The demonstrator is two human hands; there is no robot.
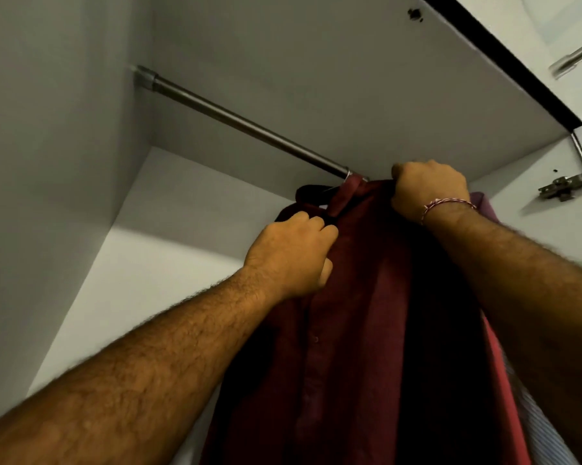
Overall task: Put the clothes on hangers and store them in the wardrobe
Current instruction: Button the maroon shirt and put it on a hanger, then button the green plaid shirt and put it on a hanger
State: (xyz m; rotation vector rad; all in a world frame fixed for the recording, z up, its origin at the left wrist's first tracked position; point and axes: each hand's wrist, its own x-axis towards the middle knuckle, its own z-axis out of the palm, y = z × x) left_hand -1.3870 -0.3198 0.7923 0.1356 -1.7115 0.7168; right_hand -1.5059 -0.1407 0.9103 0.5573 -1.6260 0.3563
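The left hand (291,255) is gripping the front placket of a dark red shirt (350,330) just below its collar, fingers curled into the cloth. The right hand (429,189), a woven bracelet (447,204) circling its wrist, is clutching the shirt's far shoulder. The shirt is hanging on a black hanger (313,193) from the wardrobe's metal rail (236,120), with a striped garment (538,417) hanging just beside it.

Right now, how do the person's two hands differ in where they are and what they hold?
The left hand sits lower, gripping the front of the dark red shirt below its collar; the right hand is higher, by the rail, clutching the shirt's top. The right wrist wears a bracelet; the left is bare. Both have curled fingers.
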